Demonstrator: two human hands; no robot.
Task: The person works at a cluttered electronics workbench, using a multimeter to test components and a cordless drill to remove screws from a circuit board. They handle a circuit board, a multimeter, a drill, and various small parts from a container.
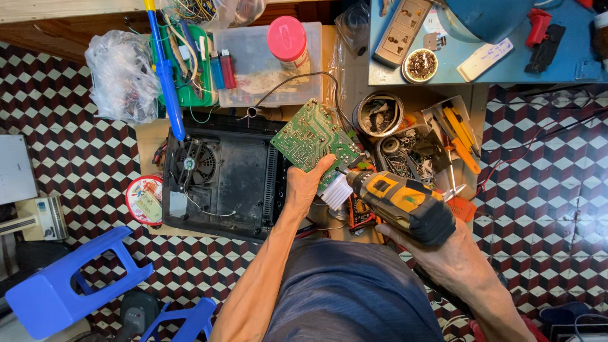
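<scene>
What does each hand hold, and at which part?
Left hand: green circuit board, by its lower edge. Right hand: yellow cordless drill, by its handle.

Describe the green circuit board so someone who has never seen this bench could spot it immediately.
Start at the opened black appliance base with its round fan, lying on the patterned floor. At its right edge the left hand holds up the green circuit board, tilted like a diamond. It alone is dotted with solder points, and the yellow power drill in the right hand points at it.
</scene>
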